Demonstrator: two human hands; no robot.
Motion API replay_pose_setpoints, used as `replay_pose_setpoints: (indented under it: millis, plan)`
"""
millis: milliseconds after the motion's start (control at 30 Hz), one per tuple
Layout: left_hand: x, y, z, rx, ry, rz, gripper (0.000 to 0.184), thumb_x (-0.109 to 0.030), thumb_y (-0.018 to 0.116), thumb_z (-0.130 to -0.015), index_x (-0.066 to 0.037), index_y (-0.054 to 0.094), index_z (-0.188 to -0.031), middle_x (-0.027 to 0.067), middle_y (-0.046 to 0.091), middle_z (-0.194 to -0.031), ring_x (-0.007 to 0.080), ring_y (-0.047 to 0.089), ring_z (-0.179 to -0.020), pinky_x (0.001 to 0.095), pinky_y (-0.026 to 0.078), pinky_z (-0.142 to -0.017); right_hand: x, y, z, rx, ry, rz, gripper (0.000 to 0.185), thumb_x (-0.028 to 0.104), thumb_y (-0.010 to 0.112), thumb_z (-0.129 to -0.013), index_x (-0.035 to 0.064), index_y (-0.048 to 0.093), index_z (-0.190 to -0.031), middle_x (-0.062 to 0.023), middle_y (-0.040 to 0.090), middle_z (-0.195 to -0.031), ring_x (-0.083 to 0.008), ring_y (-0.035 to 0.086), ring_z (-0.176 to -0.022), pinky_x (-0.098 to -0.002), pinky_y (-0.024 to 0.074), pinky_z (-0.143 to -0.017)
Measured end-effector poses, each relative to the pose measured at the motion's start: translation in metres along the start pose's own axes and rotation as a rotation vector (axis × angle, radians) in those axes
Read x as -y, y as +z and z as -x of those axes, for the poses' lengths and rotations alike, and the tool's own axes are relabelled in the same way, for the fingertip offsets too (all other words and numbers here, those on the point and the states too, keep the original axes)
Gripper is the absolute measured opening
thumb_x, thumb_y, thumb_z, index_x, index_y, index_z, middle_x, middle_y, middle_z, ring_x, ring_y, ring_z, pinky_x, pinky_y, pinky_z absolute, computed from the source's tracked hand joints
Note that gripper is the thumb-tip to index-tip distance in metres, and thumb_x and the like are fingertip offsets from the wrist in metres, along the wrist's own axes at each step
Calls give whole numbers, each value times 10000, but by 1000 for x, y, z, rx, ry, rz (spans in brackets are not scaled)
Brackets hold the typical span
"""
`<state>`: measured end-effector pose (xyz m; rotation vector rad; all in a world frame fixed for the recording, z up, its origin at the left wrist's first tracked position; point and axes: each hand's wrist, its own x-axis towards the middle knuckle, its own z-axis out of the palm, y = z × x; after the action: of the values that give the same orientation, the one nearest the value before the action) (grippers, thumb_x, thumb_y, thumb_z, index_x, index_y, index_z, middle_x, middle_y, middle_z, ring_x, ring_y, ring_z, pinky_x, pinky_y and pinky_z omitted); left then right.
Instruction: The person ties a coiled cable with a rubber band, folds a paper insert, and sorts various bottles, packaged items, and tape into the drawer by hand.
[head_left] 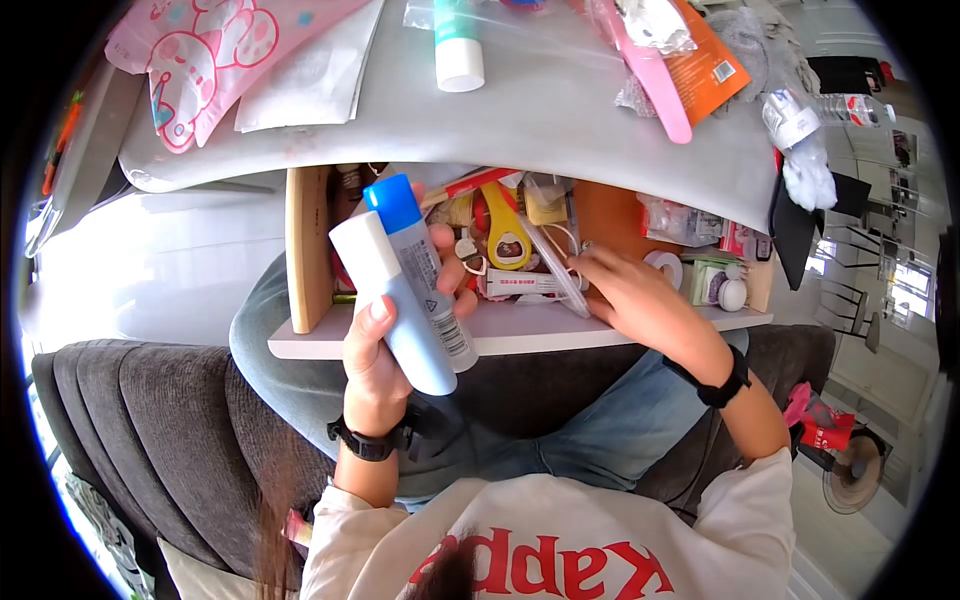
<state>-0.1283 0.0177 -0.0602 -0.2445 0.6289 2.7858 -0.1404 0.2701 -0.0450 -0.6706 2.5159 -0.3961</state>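
Two bottles stand side by side in my left hand (375, 355), its fingers wrapped round them: a light blue bottle with a white cap (410, 325) and a clear labelled bottle with a blue cap (425, 270). They are above the left part of an open drawer (520, 330). My right hand (630, 295) reaches into the drawer, its fingertips at a clear slim plastic item (555, 268). Whether it grips this is hard to make out. Near it lie yellow-handled scissors (508, 240) and a white tube (522, 283).
The grey tabletop (400, 130) overhangs the drawer's back. On it lie a pink printed bag (195, 70), a white-capped tube (459, 60), a pink strip-like item (655, 85) and an orange package (705, 68). Small packages and a tape roll (664, 267) fill the drawer's right side.
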Motion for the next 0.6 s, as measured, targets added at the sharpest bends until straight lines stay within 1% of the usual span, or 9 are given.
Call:
replay_pose_setpoints:
  millis: [33, 100, 167, 267, 367, 467, 567, 600]
  plan:
    - [-1, -2, 0, 2, -2, 31, 887, -342, 683, -664, -27, 222, -1352, 90, 461, -1094, 156, 448, -797, 304, 418, -665, 0, 2, -4, 22, 40, 8, 331, 78, 651, -685, 16, 551, -995, -126, 534, -974, -307, 547, -903, -402, 460, -748]
    - [-1, -3, -1, 7, -6, 93, 904, -339, 680, -663, -29, 198, -1362, 84, 465, -1067, 155, 449, -790, 303, 419, -665, -9, 12, -14, 96, 21, 19, 304, 64, 631, -688, 13, 543, -974, -149, 526, -948, -330, 540, -883, -417, 454, -737]
    - [-1, -1, -1, -28, -25, 42, 908, -337, 678, -662, -28, 194, -1364, 79, 464, -1045, 153, 449, -789, 301, 418, -664, -9, 16, -21, 175, 39, 39, 285, 55, 605, -704, 11, 541, -978, -160, 516, -947, -341, 524, -886, -421, 439, -741]
    - [-1, 0, 0, -65, -35, 7, 908, -337, 678, -662, -27, 193, -1364, 77, 462, -1034, 152, 449, -788, 299, 418, -665, -7, 13, -19, 116, 8, -54, 264, 45, 599, -701, -4, 542, -953, -169, 514, -943, -357, 522, -877, -429, 438, -732]
    - [1, 1, -1, -74, -40, 1, 906, -339, 679, -662, -27, 196, -1363, 76, 460, -1037, 152, 447, -787, 298, 417, -668, -9, 17, -21, 165, 50, -104, 245, 68, 610, -716, -9, 545, -939, -174, 508, -935, -362, 514, -885, -422, 434, -743]
    - [1, 1, 0, -71, -52, -4, 907, -344, 679, -663, -29, 196, -1364, 76, 459, -1041, 152, 443, -785, 297, 415, -668, -20, 40, -25, 98, 38, -215, 252, 106, 629, -730, -10, 540, -934, -173, 500, -915, -361, 507, -894, -413, 430, -756]
    - [2, 1, 0, -77, -56, -9, 910, -347, 679, -664, -32, 194, -1366, 75, 458, -1045, 151, 440, -783, 294, 412, -666, -16, 35, -28, 106, 24, -120, 288, 145, 656, -729, -21, 535, -930, -175, 494, -913, -352, 506, -905, -405, 427, -756]
    - [2, 1, -1, -79, -56, -11, 911, -347, 679, -664, -33, 193, -1367, 75, 458, -1046, 151, 439, -782, 293, 411, -665, -13, 30, -28, 97, 53, -139, 298, 142, 661, -723, -26, 529, -932, -170, 496, -906, -349, 508, -892, -401, 428, -749]
